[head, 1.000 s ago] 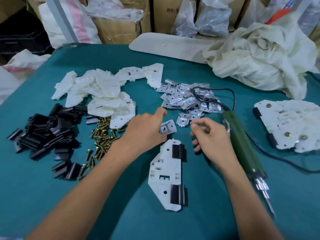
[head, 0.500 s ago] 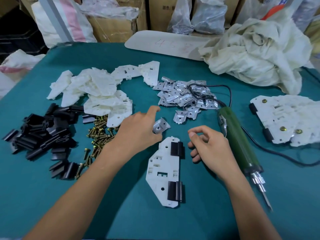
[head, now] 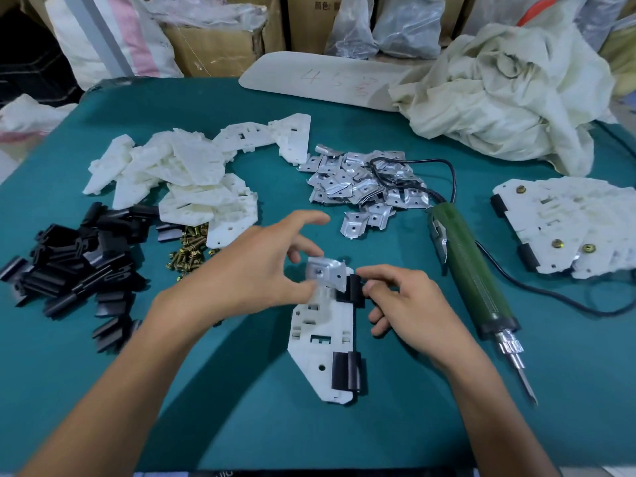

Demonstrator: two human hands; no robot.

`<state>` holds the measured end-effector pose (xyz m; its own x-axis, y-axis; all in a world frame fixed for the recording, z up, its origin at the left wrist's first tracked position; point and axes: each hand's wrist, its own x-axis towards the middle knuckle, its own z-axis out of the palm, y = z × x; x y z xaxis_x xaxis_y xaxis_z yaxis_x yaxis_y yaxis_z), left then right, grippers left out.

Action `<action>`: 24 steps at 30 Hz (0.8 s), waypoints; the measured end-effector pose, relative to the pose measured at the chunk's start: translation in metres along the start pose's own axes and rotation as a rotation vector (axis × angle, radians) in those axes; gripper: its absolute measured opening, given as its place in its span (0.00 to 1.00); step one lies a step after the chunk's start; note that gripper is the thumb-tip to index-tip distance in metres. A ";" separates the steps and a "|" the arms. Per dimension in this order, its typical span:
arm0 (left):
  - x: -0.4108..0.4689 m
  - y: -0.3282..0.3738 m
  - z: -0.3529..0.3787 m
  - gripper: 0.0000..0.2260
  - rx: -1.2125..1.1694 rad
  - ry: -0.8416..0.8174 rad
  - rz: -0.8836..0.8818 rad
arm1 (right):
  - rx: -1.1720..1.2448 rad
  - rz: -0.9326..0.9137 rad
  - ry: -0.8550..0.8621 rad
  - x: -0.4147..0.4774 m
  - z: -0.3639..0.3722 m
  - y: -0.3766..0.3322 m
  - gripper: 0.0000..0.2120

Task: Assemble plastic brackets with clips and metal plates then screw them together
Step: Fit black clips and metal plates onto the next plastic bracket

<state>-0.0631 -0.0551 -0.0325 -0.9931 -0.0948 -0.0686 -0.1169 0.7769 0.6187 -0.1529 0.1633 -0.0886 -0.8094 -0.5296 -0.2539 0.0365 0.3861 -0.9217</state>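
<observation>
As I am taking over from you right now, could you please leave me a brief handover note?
Left hand: pinches a bent silver metal plate over the top end of the flat white plastic bracket on the teal table.
Right hand: fingertips pinch the bracket's upper black clip.
Done: upper clip and lower black clip fitted.
Left: seat the plate, then drive brass screws with the green electric screwdriver lying right of the bracket.
Finished assemblies lie far right.
</observation>
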 end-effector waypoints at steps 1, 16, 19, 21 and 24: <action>0.000 0.002 0.002 0.35 0.036 -0.020 0.007 | -0.014 -0.002 -0.006 0.000 0.000 0.000 0.13; -0.005 0.000 0.019 0.36 0.045 0.095 0.102 | 0.416 0.048 -0.045 0.003 0.012 -0.002 0.08; -0.007 -0.003 0.021 0.36 0.018 0.101 0.086 | 0.384 0.039 -0.062 0.004 0.012 -0.002 0.08; -0.008 -0.004 0.022 0.35 0.009 0.114 0.092 | 0.389 0.038 -0.066 0.004 0.012 -0.002 0.08; -0.008 -0.004 0.022 0.35 -0.002 0.130 0.105 | 0.402 0.035 -0.069 0.003 0.011 -0.002 0.08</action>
<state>-0.0552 -0.0437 -0.0516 -0.9909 -0.0930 0.0978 -0.0126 0.7853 0.6190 -0.1492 0.1522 -0.0908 -0.7631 -0.5757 -0.2936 0.3008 0.0857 -0.9498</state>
